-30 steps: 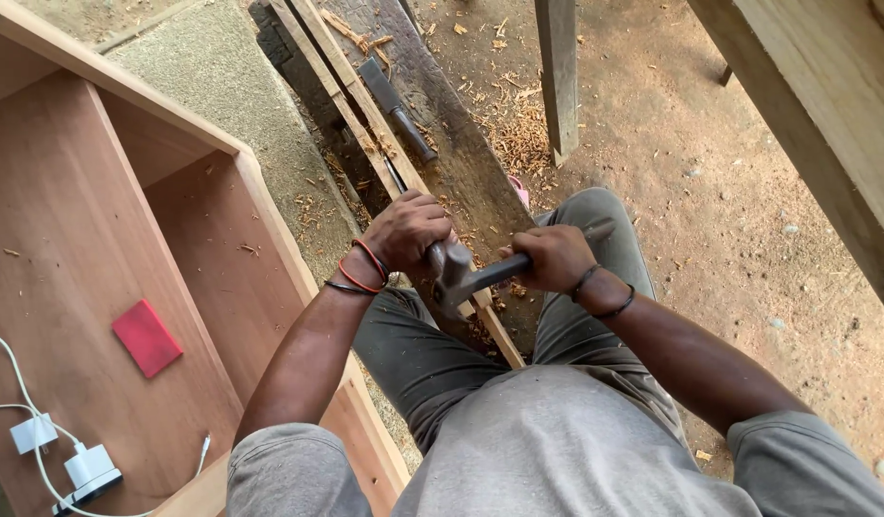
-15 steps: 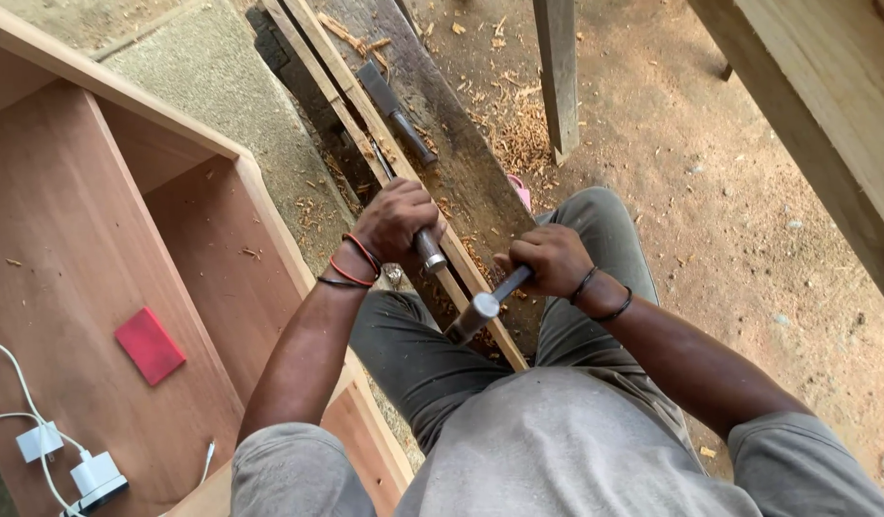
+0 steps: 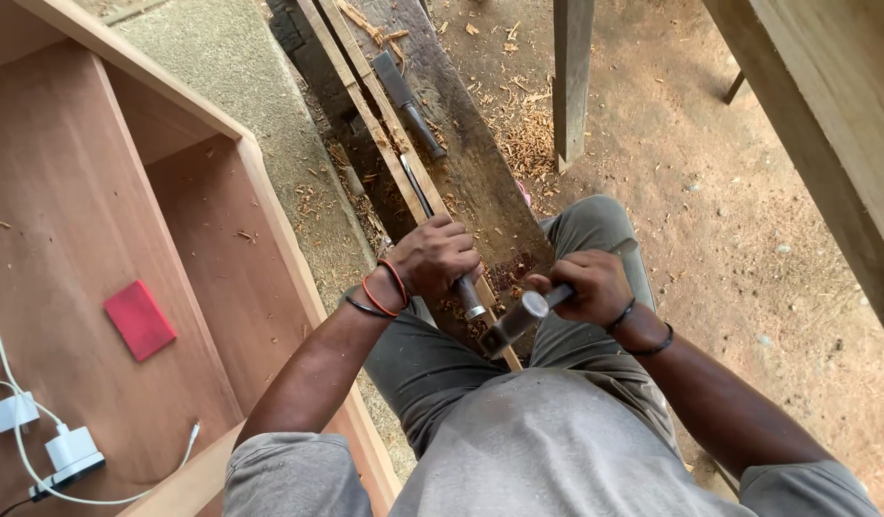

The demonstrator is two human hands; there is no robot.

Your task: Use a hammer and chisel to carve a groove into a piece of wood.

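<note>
Left hand (image 3: pixel 440 257): wrapped tight around a chisel (image 3: pixel 469 295); chisel tip hidden, so I cannot tell what it touches
Right hand (image 3: pixel 587 285): fingers closed around a hammer (image 3: pixel 520 316); hammer head just beside the chisel's top end
Wood strip (image 3: pixel 370 115): lies on a dark plank (image 3: pixel 470 163), between the knees
Nearby: wood box (image 3: pixel 126 239); red pad (image 3: pixel 139 319); white charger (image 3: pixel 70 450)

The hammer (image 3: pixel 518 321) has a dull grey metal head. The plank (image 3: pixel 461 144) is dark, rough, weathered wood. The cabinet (image 3: pixel 97 220) is smooth, matt reddish-brown board. Charger plugs (image 3: pixel 68 450) are glossy white plastic.
</note>
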